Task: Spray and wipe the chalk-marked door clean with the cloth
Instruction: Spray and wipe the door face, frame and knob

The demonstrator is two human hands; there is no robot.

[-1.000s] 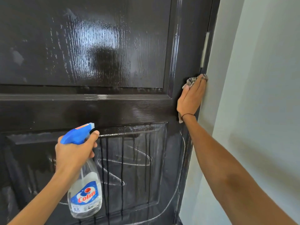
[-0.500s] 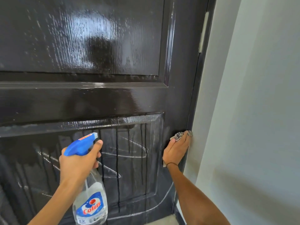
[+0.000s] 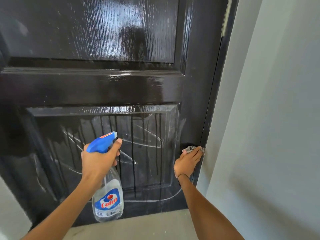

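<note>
At four o'clock of the lower panel, right hand point(image 3: 187, 162): flat, fingers straight, pressing a grey mottled cloth point(image 3: 190, 149) against the door point(image 3: 107, 87) edge, lower than half a second ago (a full second ago it sat up by the hinge). Thin dark band at the wrist.
Left hand point(image 3: 98, 161): clenched round the neck of the spray bottle point(image 3: 108, 201), forefinger at the trigger, held before the lower panel at about six o'clock; much as before.
Bottle: clear plastic, blue head, blue label.
Door: dark glossy wood-grain, raised rectangular panels, wet sheen above.
Chalk marks point(image 3: 143, 141): white curved lines on the lower panel, crossed by dark vertical drip runs.
Wall point(image 3: 277, 118): pale, matt, at three o'clock.
Floor point(image 3: 147, 226): now visible below.
</note>
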